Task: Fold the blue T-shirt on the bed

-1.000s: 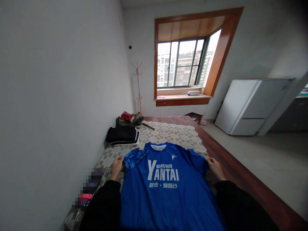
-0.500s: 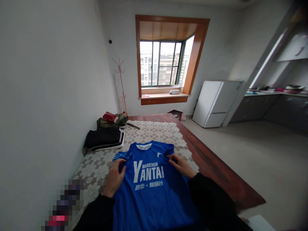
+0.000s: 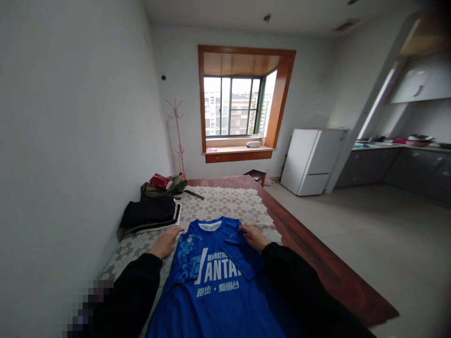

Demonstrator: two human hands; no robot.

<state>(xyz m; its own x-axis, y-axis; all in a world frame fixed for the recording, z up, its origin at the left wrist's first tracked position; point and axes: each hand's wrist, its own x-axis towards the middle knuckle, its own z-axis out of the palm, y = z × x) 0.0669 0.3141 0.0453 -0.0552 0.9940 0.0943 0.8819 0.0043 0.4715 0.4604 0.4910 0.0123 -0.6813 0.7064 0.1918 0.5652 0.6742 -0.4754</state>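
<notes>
Far left – blank white wall, a pixelated patch low down beside the left sleeve [image 3: 130,291].

Left hand [image 3: 165,242]: lies flat, fingers loosely extended, on the left shoulder edge of the blue jersey [image 3: 214,286]; not gripping anything, palm down on the fabric and the floral cover [image 3: 225,202] under it.

Beyond the left hand, against the wall: a stack of dark folded clothes [image 3: 150,213], then an olive heap with a red item [image 3: 160,180] on top. Pink coat stand [image 3: 177,136] in the corner.

Centre – the jersey lies face up on the bed, collar toward the window [image 3: 234,107], white lettering partly covered. Both sleeves are turned inward over the chest: the left one lies across the first letter, the right one across the last letters.

Right hand [image 3: 254,237]: open, fingers spread and pressing the folded-in right sleeve near the shoulder; holds nothing.

Progress, as I judge it: sleeve folds look done, both hands smoothing them down. The body of the jersey lies at full length toward the wearer, so any lengthwise fold is not yet made.

Right of the bed: dark wooden bed edge [image 3: 317,263], grey floor, white fridge [image 3: 312,162], kitchen worktop [image 3: 405,143] with dishes, too small to identify.
</notes>
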